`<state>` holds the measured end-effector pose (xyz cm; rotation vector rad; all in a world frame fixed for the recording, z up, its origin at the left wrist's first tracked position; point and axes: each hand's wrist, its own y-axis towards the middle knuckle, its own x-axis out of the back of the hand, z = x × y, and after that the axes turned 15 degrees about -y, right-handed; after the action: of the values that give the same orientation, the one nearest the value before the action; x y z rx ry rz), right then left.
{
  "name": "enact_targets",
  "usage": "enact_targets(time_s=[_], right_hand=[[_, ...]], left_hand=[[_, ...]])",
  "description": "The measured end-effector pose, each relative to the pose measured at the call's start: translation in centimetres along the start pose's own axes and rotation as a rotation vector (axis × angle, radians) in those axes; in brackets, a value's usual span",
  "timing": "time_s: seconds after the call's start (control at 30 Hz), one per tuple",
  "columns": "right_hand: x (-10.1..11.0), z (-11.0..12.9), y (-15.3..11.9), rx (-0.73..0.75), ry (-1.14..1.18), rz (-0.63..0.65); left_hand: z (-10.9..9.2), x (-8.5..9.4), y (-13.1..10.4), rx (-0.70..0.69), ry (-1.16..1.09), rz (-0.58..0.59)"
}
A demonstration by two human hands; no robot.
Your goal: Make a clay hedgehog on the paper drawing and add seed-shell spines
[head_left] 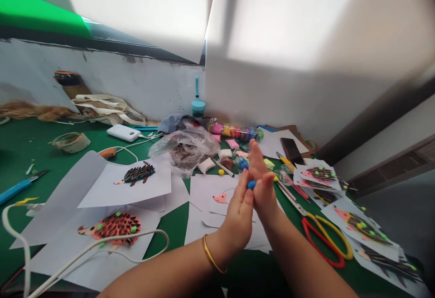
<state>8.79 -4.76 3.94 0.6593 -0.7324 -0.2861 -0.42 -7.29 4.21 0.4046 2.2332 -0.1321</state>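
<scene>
Between my palms sits a small lump of blue modelling clay, pressed from both sides. My left hand, with a gold bangle at the wrist, lies along one side of it with fingers straight. Opposite, my right hand is flat against the clay, its fingertips pointing away and slightly blurred. Both hands are held above a white paper sheet with a pink hedgehog face stuck on it. Just beyond the hands lies more blue clay, partly hidden.
Scissors with red and yellow handles lie at right, beside several hedgehog pictures. More hedgehog pictures and a white cable are at left. Behind stand a plastic bag of seeds and a pack of coloured clay.
</scene>
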Motion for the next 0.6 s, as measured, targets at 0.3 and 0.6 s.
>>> enact_targets(time_s=[0.3,0.6], right_hand=[[0.8,2.9,-1.4,0.270,0.085,0.160],[-0.8,2.4,-3.2,0.079,0.237,0.289]], left_hand=[[-0.3,1.1,0.9,-0.219,0.216,0.074],[-1.3,2.2,1.9,-0.327,0.256,-0.031]])
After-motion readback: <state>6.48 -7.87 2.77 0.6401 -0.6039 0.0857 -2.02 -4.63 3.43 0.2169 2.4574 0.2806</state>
